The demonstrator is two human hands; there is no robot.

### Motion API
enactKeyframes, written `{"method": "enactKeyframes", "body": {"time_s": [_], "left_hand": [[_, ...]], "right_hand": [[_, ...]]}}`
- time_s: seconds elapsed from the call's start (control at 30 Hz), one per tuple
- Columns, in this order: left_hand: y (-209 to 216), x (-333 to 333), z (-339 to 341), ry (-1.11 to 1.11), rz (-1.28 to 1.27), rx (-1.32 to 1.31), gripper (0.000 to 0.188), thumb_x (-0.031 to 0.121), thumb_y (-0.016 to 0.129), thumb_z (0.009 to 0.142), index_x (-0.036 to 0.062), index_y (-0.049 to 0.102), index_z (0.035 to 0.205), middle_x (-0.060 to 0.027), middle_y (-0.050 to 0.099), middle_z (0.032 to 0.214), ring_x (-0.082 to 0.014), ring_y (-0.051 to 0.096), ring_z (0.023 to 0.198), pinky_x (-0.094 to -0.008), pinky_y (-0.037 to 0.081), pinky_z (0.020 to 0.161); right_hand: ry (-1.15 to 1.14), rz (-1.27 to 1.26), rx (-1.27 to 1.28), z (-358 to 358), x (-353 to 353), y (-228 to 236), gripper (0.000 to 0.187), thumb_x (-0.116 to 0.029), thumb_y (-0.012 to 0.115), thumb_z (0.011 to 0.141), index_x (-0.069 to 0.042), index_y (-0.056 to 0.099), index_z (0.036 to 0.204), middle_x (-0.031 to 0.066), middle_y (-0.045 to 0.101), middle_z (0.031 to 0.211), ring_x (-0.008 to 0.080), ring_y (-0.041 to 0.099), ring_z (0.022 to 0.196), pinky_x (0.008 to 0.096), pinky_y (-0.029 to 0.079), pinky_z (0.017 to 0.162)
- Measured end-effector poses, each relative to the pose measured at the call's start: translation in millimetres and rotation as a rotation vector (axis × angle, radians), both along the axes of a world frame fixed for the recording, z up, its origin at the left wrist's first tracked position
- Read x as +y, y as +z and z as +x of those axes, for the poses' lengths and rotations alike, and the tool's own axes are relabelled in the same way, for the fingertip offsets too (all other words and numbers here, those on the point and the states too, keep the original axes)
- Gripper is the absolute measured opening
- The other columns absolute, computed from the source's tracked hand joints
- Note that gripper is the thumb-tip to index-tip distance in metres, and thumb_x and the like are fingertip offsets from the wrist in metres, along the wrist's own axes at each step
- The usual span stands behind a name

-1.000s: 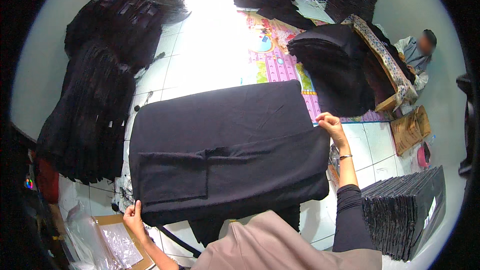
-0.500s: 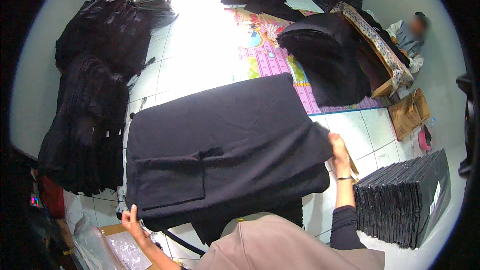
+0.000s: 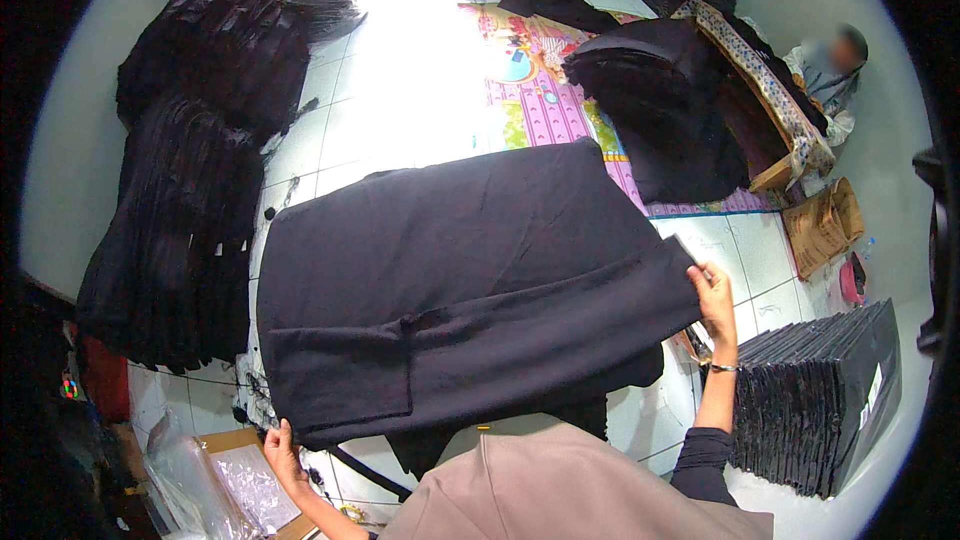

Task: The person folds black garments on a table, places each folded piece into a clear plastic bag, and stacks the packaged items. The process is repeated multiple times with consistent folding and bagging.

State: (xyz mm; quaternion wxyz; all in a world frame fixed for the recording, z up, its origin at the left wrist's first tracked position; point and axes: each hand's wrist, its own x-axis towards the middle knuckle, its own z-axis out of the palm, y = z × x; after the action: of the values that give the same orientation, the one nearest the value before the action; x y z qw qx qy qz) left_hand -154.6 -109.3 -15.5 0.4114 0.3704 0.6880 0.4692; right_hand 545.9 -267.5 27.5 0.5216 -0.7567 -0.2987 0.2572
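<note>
Left grip (image 3: 285, 455), fingers drawn together, pinches the near left corner of the black cloth (image 3: 475, 345), which lies spread in front of the person, between the 2 hands. Right grip (image 3: 712, 302) pinches the cloth's right edge between thumb and fingers, near the stack of black packets (image 3: 800, 405). Since 0.5 s ago, that edge has gone farther right and looks less bunched.

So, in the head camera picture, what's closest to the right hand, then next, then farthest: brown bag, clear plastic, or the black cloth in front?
1. Black cloth: at the right hand's fingertips.
2. Brown bag: ahead, to the right.
3. Clear plastic: lower left.
</note>
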Motion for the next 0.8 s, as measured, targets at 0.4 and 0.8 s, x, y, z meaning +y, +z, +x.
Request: {"method": "enactKeyframes", "body": {"time_s": [0.4, 0.8], "left_hand": [[66, 65, 272, -0.842, 0.719, 0.796, 0.023, 0.018, 0.069, 0.085, 0.0044, 0.066, 0.103, -0.0129, 0.065, 0.100, -0.0298, 0.058, 0.102, -0.0427, 0.037, 0.098], [42, 79, 283, -0.936, 0.613, 0.728, 0.024, 0.021, 0.077, 0.077, 0.0030, 0.063, 0.086, -0.0073, 0.063, 0.080, -0.0245, 0.060, 0.079, -0.0351, 0.040, 0.079]], "right_hand": [[0.022, 0.129, -0.023, 7, -3, -49, 0.014, -0.015, 0.063, 0.095, -0.002, 0.065, 0.101, -0.0041, 0.063, 0.090, 0.0052, 0.055, 0.081, 0.0197, 0.045, 0.073], [-0.084, 0.082, -0.150, 16, 23, -89, 0.037, -0.035, 0.058, 0.098, 0.001, 0.064, 0.098, -0.0025, 0.062, 0.085, 0.0070, 0.053, 0.081, 0.0239, 0.044, 0.074]]}}
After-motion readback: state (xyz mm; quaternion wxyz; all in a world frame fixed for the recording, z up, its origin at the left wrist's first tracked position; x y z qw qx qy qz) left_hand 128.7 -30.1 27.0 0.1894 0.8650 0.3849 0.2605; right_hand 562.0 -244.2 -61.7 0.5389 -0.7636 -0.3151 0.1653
